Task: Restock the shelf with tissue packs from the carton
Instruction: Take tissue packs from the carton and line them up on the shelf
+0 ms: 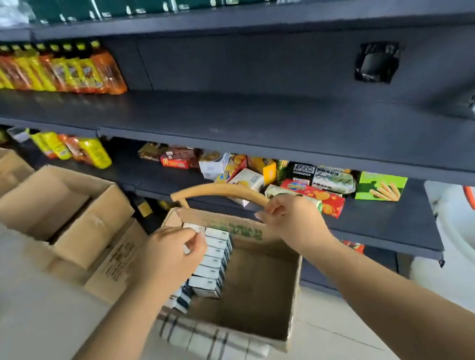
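The right hand (291, 218) pinches one end of a long tan strip (220, 192), probably packing tape, which arcs up and left to the far left corner of the open carton (288, 303); its fingers (267, 210) are clenched on that end. The left hand (176, 254) reaches into the carton's far left side with fingers curled at the top of the tissue packs (213, 261), apparently gripping one, though the pack itself is mostly hidden behind the knuckles. The strip looks to be anchored at the carton corner, so a sharp pull could jerk or tip the carton, or let the sticky strip swing down onto the packs or the wrist (it is hard to tell how firmly it is attached). With only one hand on the packs, a lifted pack could drag its neighbours out of the row or slip back in. The carton holds one row of white and dark packs along its left wall, running far to near, while its right half shows bare cardboard floor. A checked cloth (209, 340) hangs over its near left rim. To the left, other cartons (61, 203) stand open with nothing visible inside. The dark shelf (253, 123) above has a long bare stretch, a likely place for the packs, and the lower shelf (386, 220) just beyond the carton carries snack boxes (314, 197)
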`<state>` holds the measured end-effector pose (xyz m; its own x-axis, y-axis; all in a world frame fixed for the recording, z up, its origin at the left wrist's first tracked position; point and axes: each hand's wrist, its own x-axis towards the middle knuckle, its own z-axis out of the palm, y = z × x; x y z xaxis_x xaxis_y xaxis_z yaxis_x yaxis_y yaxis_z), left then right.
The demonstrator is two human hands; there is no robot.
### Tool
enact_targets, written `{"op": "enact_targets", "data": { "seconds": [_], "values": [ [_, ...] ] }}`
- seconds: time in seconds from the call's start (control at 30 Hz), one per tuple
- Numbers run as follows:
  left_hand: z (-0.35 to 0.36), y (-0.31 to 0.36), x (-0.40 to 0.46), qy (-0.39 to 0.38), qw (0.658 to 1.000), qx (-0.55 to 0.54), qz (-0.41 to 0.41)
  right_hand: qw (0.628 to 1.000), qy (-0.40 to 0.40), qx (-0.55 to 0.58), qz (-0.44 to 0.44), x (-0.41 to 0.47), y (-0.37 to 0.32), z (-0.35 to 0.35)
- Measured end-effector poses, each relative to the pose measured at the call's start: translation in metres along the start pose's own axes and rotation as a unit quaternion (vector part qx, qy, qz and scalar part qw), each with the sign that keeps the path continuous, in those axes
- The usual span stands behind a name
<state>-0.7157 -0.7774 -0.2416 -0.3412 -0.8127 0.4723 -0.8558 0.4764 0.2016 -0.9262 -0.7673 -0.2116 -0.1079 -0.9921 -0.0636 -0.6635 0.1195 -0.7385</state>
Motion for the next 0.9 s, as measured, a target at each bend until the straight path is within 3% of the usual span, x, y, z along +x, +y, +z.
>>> {"op": "enact_targets", "data": {
  "seconds": [0.13, 0.37, 0.57, 0.73, 0.8, 0.9],
  "values": [
    [0.04, -0.092, -0.046, -0.095, 0.99, -0.039, -0.093, 0.996, -0.046, 0.018, 0.075, 0.018, 0.005, 0.081],
    [0.105, -0.177, -0.093, -0.191, 0.973, -0.077, -0.101, 0.963, -0.111, 0.037, 0.245, 0.05, 0.033, 0.207],
    [0.165, -0.205, -0.117, -0.253, 0.953, -0.144, -0.09, 0.888, -0.152, 0.105, 0.421, 0.08, 0.064, 0.29],
    [0.203, -0.217, -0.13, -0.26, 0.947, -0.145, -0.121, 0.786, -0.146, 0.218, 0.56, 0.104, 0.1, 0.35],
    [0.215, -0.22, -0.133, -0.26, 0.952, -0.117, -0.111, 0.763, -0.133, 0.248, 0.582, 0.11, 0.118, 0.371],
    [0.224, -0.219, -0.141, -0.245, 0.963, -0.073, -0.08, 0.759, -0.139, 0.292, 0.565, 0.119, 0.135, 0.397]
  ]
}}
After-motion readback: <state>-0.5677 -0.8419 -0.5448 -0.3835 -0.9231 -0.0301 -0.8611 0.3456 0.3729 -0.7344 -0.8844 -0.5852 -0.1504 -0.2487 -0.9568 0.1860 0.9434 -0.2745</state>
